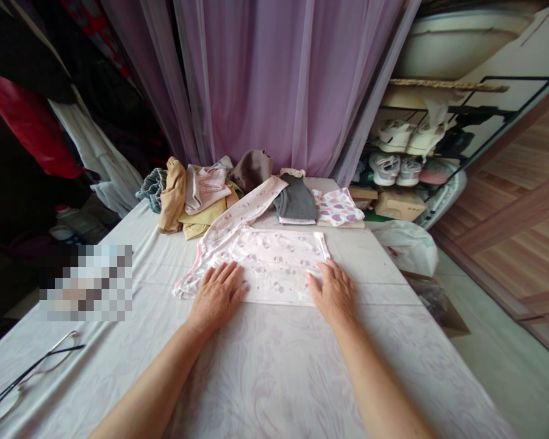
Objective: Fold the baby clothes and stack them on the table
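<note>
The biggest thing before me is the surface (265,372), spread with a pale cloth marked with faint lilac swirls. Behind its far end hangs a purple curtain (265,79) in long folds, and over to the right a white basin (457,46) sits high above a rack. At the far left part of the surface I see a heap of clothes (205,189) in tan, mustard, pink and brown. Nearer, in the middle, lies the pale pink garment (279,259), dotted with small printed figures; its body is flat, and one long strip slants away until its end meets a folded grey garment (297,198). Just beside that is a folded heart-print cloth (338,206). On the rack stand some grey shoes (388,167). Then the person's hands, both open and palm down: the left hand (217,292) rests with fingers extended on the pink garment's left part, the right hand (333,292) at its right edge, thumb apart from the fingers. Smallest, near the left corner, are the eyeglasses (16,383), lying with a dark arm unfolded
</note>
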Demonstrator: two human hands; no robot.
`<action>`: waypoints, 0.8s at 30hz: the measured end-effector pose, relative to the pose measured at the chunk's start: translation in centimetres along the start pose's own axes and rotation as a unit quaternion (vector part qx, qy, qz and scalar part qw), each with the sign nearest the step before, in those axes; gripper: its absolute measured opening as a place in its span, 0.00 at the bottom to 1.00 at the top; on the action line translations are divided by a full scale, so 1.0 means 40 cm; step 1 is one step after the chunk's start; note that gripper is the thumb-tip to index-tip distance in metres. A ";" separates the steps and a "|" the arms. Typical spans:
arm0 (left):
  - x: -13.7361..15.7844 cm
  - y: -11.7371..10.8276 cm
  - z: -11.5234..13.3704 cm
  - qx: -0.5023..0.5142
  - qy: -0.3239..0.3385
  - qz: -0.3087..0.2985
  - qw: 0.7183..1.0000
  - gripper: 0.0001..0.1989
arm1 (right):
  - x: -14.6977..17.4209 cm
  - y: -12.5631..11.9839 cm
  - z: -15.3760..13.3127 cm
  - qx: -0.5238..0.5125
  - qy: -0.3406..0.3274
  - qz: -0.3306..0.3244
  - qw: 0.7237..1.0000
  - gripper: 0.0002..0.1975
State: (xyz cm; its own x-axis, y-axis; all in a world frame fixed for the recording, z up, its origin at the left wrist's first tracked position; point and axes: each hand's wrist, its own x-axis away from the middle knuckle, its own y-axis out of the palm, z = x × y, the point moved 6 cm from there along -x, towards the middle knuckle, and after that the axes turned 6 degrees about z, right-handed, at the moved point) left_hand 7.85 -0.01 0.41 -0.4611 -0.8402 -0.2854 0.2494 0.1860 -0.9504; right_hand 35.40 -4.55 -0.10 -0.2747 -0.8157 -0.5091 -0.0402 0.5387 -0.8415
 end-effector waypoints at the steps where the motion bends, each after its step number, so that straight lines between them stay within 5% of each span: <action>1: 0.000 0.000 0.000 0.002 0.001 0.004 1.000 0.28 | 0.001 -0.001 0.000 -0.002 -0.007 0.006 1.000 0.17; 24: 0.004 0.004 -0.003 0.009 -0.002 0.018 1.000 0.27 | 0.005 0.005 -0.005 -0.002 -0.022 -0.023 0.999 0.15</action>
State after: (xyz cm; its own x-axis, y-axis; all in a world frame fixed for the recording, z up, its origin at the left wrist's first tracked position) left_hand 7.73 -0.06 0.20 -0.4485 -0.8350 -0.3188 0.2815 0.2066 -0.9371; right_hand 35.16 -4.59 -0.33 -0.2301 -0.8484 -0.4768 -0.0564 0.5007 -0.8638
